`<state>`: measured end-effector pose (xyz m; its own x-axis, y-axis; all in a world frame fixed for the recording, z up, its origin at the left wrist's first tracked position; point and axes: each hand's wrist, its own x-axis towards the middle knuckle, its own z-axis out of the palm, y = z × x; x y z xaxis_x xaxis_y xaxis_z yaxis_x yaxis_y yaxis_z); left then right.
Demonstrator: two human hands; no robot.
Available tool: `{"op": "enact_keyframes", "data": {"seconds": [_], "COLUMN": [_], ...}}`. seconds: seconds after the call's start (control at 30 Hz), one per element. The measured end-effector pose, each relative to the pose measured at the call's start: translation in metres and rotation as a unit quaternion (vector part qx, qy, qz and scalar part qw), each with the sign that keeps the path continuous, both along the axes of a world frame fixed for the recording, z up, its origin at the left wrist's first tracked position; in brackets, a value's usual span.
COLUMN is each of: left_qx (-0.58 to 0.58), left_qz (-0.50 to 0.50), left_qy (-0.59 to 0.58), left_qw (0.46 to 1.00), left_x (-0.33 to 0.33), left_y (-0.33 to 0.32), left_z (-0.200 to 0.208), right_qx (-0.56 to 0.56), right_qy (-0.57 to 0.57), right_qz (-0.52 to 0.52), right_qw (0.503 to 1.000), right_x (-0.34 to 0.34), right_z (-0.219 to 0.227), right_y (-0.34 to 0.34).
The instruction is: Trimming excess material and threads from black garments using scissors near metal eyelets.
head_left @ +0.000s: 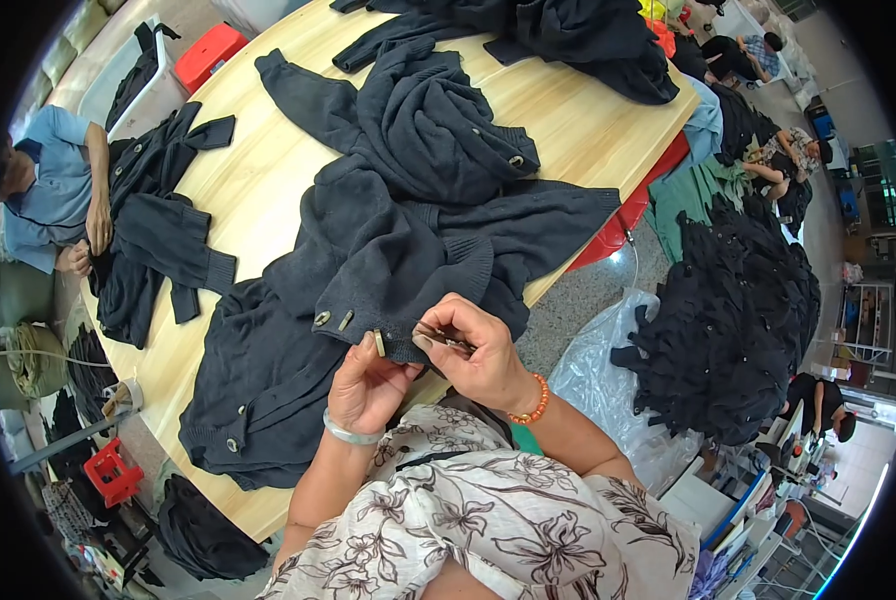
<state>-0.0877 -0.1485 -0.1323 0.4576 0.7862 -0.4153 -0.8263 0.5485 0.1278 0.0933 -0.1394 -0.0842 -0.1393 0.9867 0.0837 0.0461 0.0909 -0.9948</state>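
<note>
A small dark tool was pinched in the right hand; the black cardigan, lying across the wooden table, was gripped by its edge in the left hand at the table's near side. The knit seemed best kept taut.

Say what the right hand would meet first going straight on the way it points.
Pointing up and left, the right hand would likely meet the dark knit garment first; they look very close, though depth and contact are hard to judge.
</note>
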Motion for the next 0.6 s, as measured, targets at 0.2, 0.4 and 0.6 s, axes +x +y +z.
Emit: {"op": "enact_keyframes", "data": {"seconds": [0.2, 0.4, 0.6], "left_qx": [-0.01, 0.012, 0.011], "left_qz": [0.016, -0.008, -0.011], "left_qy": [0.028, 0.012, 0.019], "left_qw": [0.999, 1.0, 1.0], "left_x": [0.002, 0.004, 0.005], "left_y": [0.004, 0.003, 0.004], "left_z": [0.007, 0.007, 0.009], "right_qx": [0.062, 0.089, 0.105], "right_qy": [-0.153, -0.152, -0.181], "right_qz": [-0.002, -0.019, -0.044], "right_qw": [0.986, 0.984, 0.977], "right_x": [0.014, 0.006, 0.003], "right_z": [0.02, 0.017, 0.018], "right_y": [-0.01, -0.016, -0.016]}}
